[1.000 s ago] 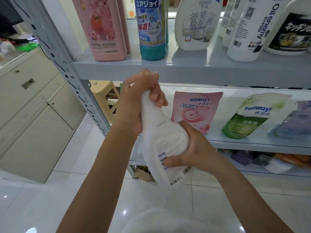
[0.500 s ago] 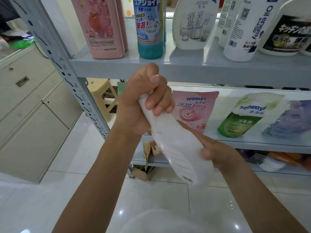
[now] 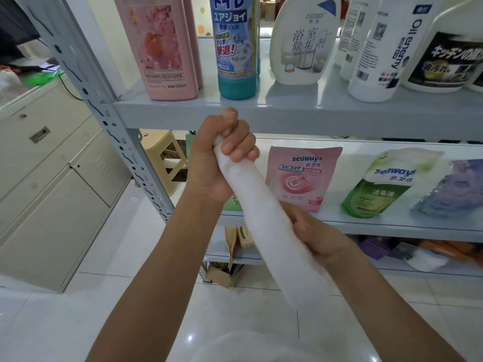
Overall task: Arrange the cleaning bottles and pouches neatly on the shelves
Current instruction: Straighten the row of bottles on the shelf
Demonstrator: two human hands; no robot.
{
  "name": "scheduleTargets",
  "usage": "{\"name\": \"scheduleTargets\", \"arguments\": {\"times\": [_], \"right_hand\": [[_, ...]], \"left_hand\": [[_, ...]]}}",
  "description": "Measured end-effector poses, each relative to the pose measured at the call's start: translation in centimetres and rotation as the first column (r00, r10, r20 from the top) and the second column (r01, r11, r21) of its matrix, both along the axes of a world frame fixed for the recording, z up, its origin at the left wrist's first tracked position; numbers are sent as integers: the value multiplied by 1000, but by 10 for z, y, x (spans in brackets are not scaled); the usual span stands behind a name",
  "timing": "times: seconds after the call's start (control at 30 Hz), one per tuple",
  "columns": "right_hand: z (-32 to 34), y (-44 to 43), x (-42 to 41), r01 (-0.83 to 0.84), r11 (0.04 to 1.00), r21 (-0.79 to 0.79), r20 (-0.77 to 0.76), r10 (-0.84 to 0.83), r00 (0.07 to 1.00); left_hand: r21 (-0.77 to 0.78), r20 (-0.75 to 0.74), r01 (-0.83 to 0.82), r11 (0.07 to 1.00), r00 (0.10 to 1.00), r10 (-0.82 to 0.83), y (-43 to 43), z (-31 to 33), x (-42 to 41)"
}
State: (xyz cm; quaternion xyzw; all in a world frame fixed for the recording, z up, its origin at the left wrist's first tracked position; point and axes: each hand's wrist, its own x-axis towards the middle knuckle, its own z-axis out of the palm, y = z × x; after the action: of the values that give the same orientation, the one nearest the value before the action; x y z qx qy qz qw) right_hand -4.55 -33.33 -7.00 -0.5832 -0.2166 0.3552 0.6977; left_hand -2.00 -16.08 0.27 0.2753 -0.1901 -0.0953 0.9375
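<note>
The white container (image 3: 271, 231) is held in the air in front of the shelves, not yet on any of them. It slants from upper left down to lower right and is so blurred that I cannot tell whether it is a pouch or a bottle. The left hand (image 3: 222, 163) is fisted round its narrow top end, fingers (image 3: 235, 150) curled tight over it. The right hand (image 3: 313, 231) grips the body from the right side, fingers wrapped round it. A second ago it hung nearly upright with small print and a barcode facing the camera, the right hand cupping its front. Now it has swung over and that print is lost. It seems to be being turned to face the right way before it is placed. Behind it, on the middle shelf (image 3: 392, 226), a pink pouch (image 3: 300, 178) and a green pouch (image 3: 379, 189) both read "seaways", the green one also "消毒液"; a purple pouch (image 3: 449, 189) is unreadable. On the top shelf (image 3: 287, 116) stand a pink bottle (image 3: 162, 48) marked "500ml", a blue bottle (image 3: 235, 48) with Japanese text, a white bottle (image 3: 303, 43) reading "浴室除垢剂", and one reading "Oil enemy" (image 3: 379, 53).
</note>
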Motion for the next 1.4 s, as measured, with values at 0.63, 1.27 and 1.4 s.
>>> {"name": "scheduleTargets", "arguments": {"times": [0.63, 1.27, 1.4], "right_hand": [[13, -1, -9, 602, 761, -242, 658, -327, 679], [29, -14, 0, 326, 882, -339, 273, -239, 932], [32, -11, -8, 539, 741, -400, 524, -298, 798]], "left_hand": [[466, -114, -444, 765, 827, 550, -19, 6, 4], [317, -334, -304, 898, 850, 406, -17, 21, 23], [425, -337, -340, 839, 801, 495, -17, 27, 21]]}}
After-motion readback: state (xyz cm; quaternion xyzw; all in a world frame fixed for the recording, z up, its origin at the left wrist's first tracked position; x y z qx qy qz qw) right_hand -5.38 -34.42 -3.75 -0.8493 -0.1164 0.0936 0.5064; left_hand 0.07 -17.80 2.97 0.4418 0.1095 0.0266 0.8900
